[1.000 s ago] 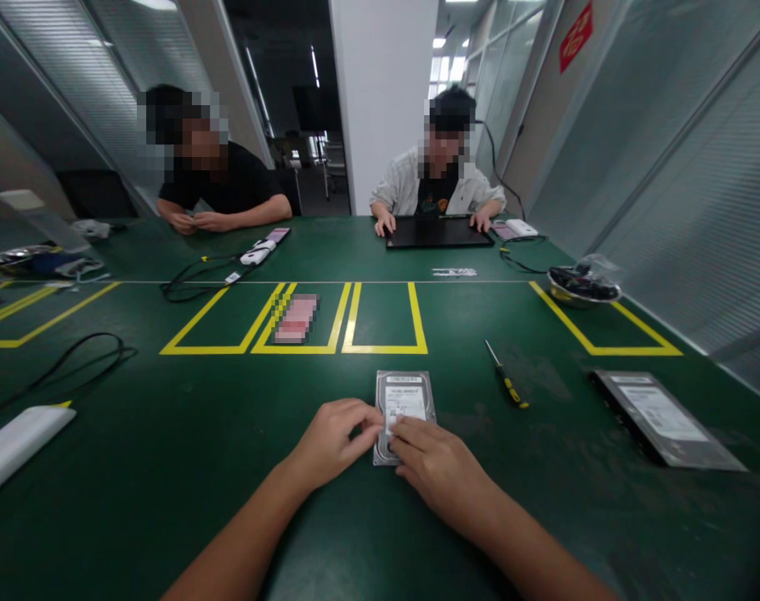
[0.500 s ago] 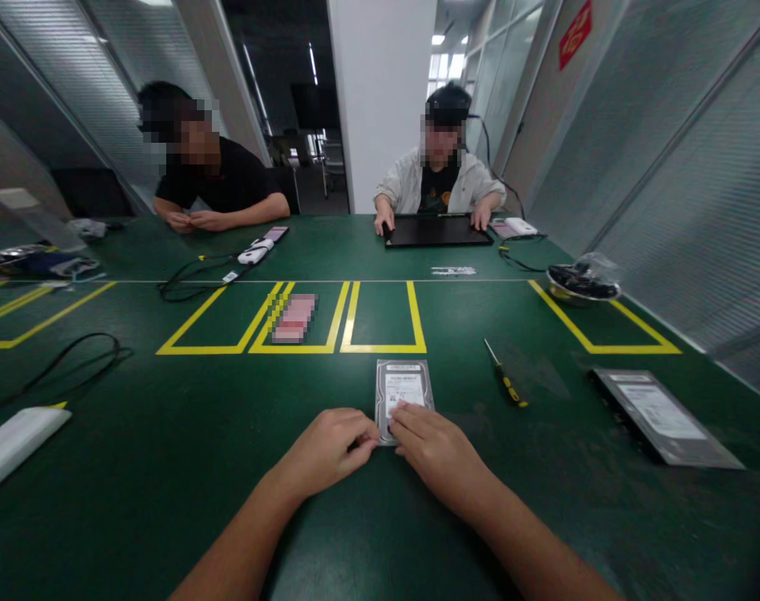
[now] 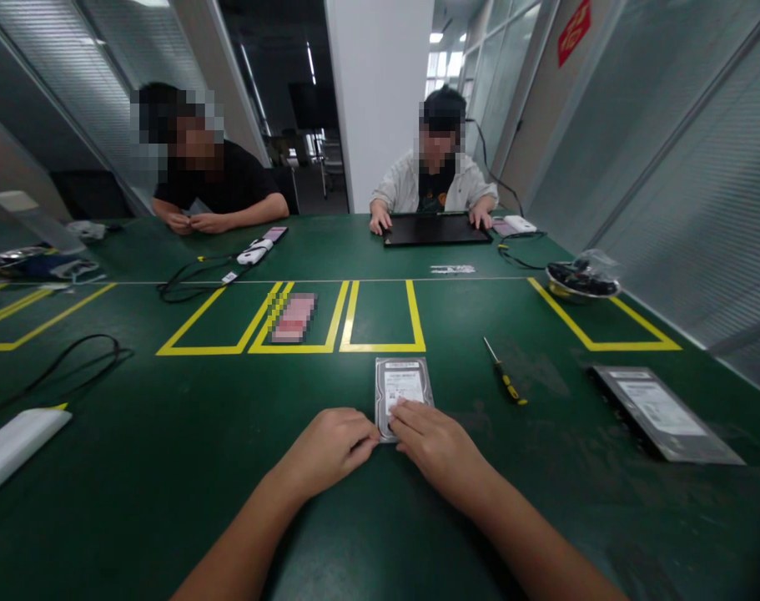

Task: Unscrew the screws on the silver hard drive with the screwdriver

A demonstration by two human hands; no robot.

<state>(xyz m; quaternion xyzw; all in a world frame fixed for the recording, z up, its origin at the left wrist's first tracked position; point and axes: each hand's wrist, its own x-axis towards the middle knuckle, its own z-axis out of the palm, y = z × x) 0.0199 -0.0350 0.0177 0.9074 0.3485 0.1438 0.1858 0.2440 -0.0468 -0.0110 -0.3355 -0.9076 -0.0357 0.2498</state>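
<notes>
Both hands, left hand (image 3: 329, 446) and right hand (image 3: 439, 451), pinch the near edge of the flat silver hard drive (image 3: 403, 388); yellow-handled screwdriver (image 3: 505, 382) lies untouched right of it

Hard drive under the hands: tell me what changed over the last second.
The hard drive slid slightly away from the person, both hands following. The left hand and right hand still rest fingers on its near edge. The screwdriver stayed put.

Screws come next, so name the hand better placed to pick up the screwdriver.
Right, probably. The screwdriver lies to the right of the hard drive, on the right hand's side. The left hand would have to cross over the drive.
</notes>
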